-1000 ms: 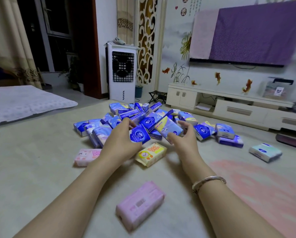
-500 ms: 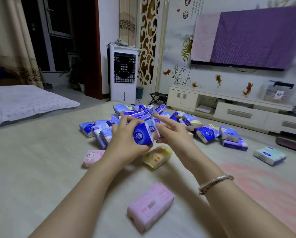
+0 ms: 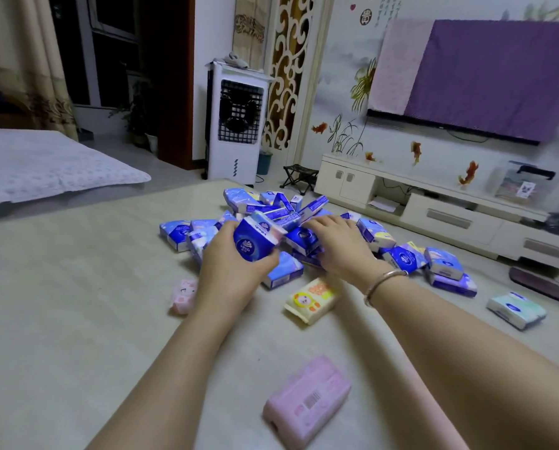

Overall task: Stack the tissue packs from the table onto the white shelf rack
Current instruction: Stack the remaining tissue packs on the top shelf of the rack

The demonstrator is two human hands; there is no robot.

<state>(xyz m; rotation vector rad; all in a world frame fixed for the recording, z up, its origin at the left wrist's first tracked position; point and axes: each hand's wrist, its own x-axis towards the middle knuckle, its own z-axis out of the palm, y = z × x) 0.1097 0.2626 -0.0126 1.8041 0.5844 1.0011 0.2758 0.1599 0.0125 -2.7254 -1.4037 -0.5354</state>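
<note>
Since earlier frame, right hand [image 3: 338,245] reaching deeper, fingers flat on heap of blue plastic-wrapped tissue packs [image 3: 304,228] on pale table [image 3: 60,319]; left hand [image 3: 232,271] gripping gathered blue packs [image 3: 255,241]; white shelf rack not showing; stacking barely starting, nearly all packs remaining.

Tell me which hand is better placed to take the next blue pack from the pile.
The right hand, probably. It lies open on the pile of blue packs, fingers already on them. The left hand is full: its grip is closed around a blue pack.
</note>
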